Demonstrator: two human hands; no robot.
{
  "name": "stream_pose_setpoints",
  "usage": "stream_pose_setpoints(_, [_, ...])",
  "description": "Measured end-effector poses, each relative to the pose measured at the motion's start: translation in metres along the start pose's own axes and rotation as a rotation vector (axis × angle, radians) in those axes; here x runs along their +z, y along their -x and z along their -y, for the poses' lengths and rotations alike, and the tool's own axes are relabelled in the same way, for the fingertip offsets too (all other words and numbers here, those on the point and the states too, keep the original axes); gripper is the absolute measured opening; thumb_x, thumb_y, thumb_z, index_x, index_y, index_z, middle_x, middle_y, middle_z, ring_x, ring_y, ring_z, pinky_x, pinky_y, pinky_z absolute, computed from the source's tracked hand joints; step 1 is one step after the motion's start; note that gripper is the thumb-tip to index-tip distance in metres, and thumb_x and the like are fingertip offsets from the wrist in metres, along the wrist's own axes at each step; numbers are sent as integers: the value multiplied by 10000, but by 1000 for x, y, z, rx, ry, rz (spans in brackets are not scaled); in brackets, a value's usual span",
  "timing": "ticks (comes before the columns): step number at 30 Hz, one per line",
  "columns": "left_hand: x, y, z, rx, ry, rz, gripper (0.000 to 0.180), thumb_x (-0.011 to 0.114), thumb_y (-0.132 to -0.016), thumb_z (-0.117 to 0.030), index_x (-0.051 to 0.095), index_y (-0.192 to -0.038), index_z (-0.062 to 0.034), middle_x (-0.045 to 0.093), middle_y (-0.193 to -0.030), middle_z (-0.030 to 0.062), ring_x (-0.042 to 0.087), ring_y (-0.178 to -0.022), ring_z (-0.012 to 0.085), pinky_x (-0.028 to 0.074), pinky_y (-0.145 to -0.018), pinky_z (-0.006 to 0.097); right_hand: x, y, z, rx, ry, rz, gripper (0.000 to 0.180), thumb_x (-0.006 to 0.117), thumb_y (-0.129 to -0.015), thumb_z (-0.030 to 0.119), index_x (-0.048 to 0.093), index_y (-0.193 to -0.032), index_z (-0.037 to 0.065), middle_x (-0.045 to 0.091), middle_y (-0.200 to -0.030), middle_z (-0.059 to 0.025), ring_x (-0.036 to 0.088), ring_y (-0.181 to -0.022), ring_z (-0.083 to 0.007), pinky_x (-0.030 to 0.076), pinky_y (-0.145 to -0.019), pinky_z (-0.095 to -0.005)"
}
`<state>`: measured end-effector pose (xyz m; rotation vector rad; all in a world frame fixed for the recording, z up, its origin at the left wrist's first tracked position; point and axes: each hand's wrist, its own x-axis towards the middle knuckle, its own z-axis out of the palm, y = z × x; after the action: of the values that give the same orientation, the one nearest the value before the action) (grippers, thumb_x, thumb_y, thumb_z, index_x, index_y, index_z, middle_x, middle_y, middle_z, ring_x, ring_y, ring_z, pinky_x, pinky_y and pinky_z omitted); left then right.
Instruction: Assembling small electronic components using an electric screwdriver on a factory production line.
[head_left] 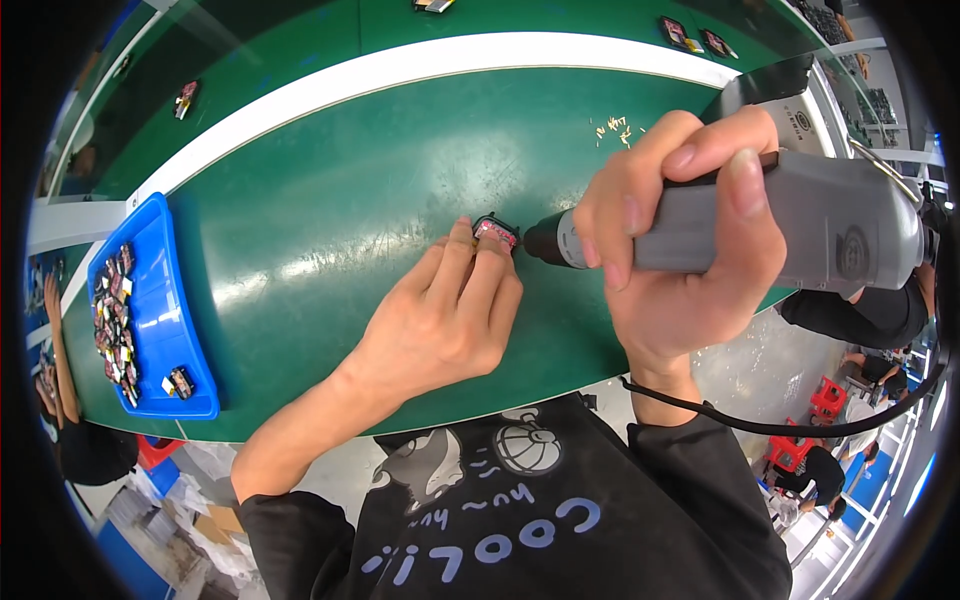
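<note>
A small black-framed electronic part (493,232), reddish inside, lies on the green table. My left hand (445,310) holds it down, its fingertips pressed on the part's near side and partly covering it. My right hand (690,220) is wrapped round a grey electric screwdriver (800,225), which is held almost level. Its black nose (543,241) points left, right up against the part's right edge. Whether the bit touches a screw is too small to tell. A black cable runs below my right wrist.
A blue tray (170,300) with several similar parts stands at the left. Small brass-coloured pieces (617,130) are scattered far right, near a grey-white box (800,115). Beyond a white rail (420,60), parts (680,33) lie on a green strip. Other people sit around the room.
</note>
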<state>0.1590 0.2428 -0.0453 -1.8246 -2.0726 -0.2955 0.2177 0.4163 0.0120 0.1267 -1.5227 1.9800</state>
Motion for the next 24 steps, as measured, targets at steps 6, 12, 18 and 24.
stream_pose_setpoints(6, [-1,-1,-2,-6,9,-11,264,688,-723,-6,676,-975,69,668,-990,169,696,-950,323,599,-742,353,0,-1,-1,5,53,1,276,293,-1059,287,433,-992,59,472,-682,-105,366,-355,-144,376,-385,-324])
stream_pose_setpoints(12, [0,0,2,-21,47,-2,239,682,-720,1,670,-951,64,654,-980,156,686,-960,316,602,-749,358,1,-2,-5,22,82,47,230,337,-1042,259,420,-952,64,456,-644,-84,366,-365,-140,378,-385,-319])
stream_pose_setpoints(18, [-8,-9,2,13,17,-35,189,651,-663,-36,646,-826,59,619,-903,149,666,-937,311,579,-759,336,8,3,-2,15,108,1,184,446,-1007,199,404,-895,58,454,-604,-80,362,-371,-132,376,-391,-308])
stream_pose_setpoints(24, [-15,-16,10,-18,232,73,159,649,-691,-75,633,-833,-4,596,-909,110,656,-957,280,582,-773,335,10,8,7,-67,207,-24,199,554,-967,182,425,-929,35,516,-675,-112,385,-388,-124,375,-394,-291])
